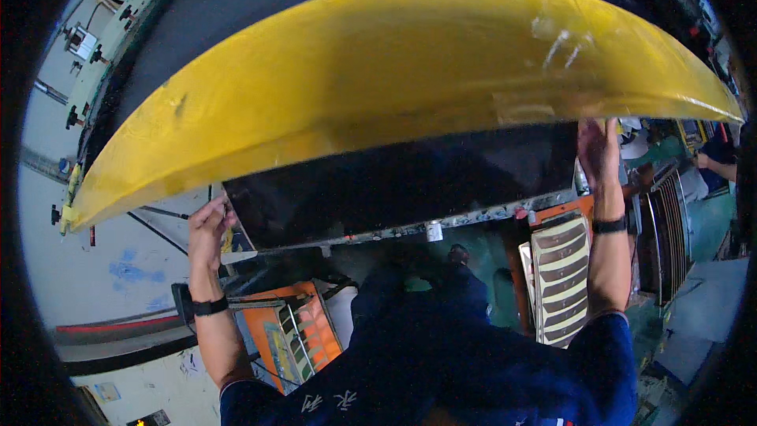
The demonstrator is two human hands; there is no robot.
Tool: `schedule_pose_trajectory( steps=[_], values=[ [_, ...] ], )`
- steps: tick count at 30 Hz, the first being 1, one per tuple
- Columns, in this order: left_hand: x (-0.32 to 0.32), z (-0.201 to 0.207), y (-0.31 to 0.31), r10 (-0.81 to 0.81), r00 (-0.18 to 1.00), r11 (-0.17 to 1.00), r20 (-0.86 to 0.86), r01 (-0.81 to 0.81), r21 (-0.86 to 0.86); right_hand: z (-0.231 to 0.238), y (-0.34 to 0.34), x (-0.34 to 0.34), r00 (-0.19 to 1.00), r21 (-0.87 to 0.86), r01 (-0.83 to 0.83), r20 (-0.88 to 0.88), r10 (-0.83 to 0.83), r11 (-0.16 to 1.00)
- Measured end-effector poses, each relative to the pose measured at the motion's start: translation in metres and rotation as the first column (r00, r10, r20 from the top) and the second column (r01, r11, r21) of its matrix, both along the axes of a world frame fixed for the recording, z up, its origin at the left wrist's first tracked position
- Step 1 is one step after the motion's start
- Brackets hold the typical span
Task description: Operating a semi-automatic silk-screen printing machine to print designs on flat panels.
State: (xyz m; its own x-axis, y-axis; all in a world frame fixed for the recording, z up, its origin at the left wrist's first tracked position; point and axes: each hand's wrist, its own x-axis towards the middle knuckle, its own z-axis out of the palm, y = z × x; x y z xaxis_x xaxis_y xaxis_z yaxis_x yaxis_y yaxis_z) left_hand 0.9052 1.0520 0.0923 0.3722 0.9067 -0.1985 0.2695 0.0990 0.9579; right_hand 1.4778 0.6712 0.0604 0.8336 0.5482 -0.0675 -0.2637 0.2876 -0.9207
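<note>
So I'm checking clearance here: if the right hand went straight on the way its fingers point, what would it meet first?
The right hand points up at the big yellow curved panel; its fingertips already appear to touch the panel's lower edge, so it would meet that at once. Depth is hard to judge.
</note>
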Motion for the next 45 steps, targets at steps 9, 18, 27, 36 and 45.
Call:
schedule_pose_trajectory(
  steps=[9, 18, 27, 36, 45],
  values=[
    [-0.016, -0.002, -0.040, -0.174, 0.952, 0.967, -0.254, 0.213, 0.138, -0.017, -0.092, -0.096, 0.983, 0.160, -0.151, 0.131, 0.131, 0.975],
    [-0.065, -0.026, -0.043, -0.176, 0.972, 0.970, -0.154, 0.198, 0.140, -0.020, -0.102, -0.157, 0.963, 0.058, -0.081, 0.262, 0.063, 0.995],
    [-0.091, -0.022, -0.048, -0.161, 0.980, 0.967, -0.121, 0.181, 0.178, -0.006, -0.113, -0.182, 0.964, 0.130, -0.187, 0.213, 0.157, 0.974],
    [-0.111, -0.016, -0.044, -0.128, 0.983, 0.972, -0.133, 0.151, 0.181, -0.001, -0.104, -0.202, 0.958, 0.149, -0.193, 0.244, 0.153, 0.970],
    [-0.097, -0.015, -0.021, -0.189, 0.973, 0.958, -0.130, 0.212, 0.194, 0.007, -0.109, -0.219, 0.815, -0.253, 0.094, 0.575, 0.072, 0.963]
  ],
)
